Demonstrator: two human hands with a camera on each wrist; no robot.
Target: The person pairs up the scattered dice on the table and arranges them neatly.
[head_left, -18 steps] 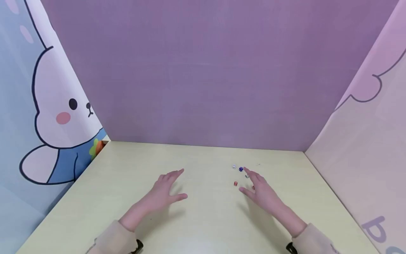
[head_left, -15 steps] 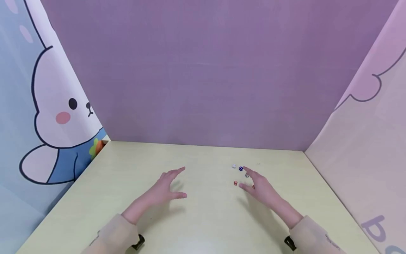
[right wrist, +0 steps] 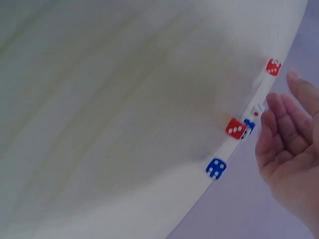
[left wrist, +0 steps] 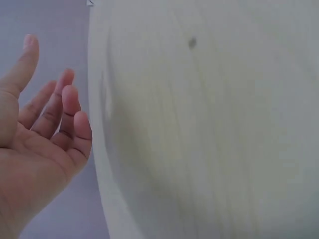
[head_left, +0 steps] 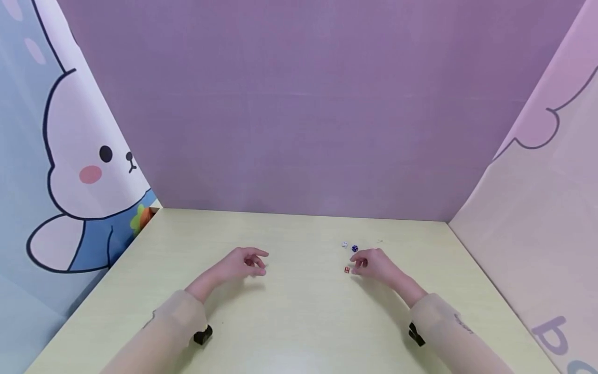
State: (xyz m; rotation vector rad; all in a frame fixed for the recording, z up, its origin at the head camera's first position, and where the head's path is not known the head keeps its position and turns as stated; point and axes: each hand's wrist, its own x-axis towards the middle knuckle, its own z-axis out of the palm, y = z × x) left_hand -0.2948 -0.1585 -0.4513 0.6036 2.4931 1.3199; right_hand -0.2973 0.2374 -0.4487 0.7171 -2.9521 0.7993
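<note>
In the head view my right hand [head_left: 377, 265] hovers over several small dice at the right of the table. A red die [head_left: 347, 269] lies just left of its fingertips; a blue die [head_left: 355, 249] and a white die [head_left: 344, 244] lie behind it. The right wrist view shows the fingers loosely bent and holding nothing, near a red die [right wrist: 236, 128], a second red one [right wrist: 273, 66], a white die [right wrist: 256, 111] and a blue die [right wrist: 216, 169]. My left hand [head_left: 240, 263] hangs above the table, fingers relaxed, with nothing in it.
The pale wooden table [head_left: 299, 322] ends at a purple panel [head_left: 299, 114] at the back. Printed cloths stand on both sides, the left one with a cartoon animal [head_left: 100, 135]. A tiny mark [head_left: 380, 241] lies right of the dice.
Both hands have gone from spread fingers to loosely bent ones. The forearms reach slightly further forward. My right hand now hides dice that showed between its thumb and fingers.
</note>
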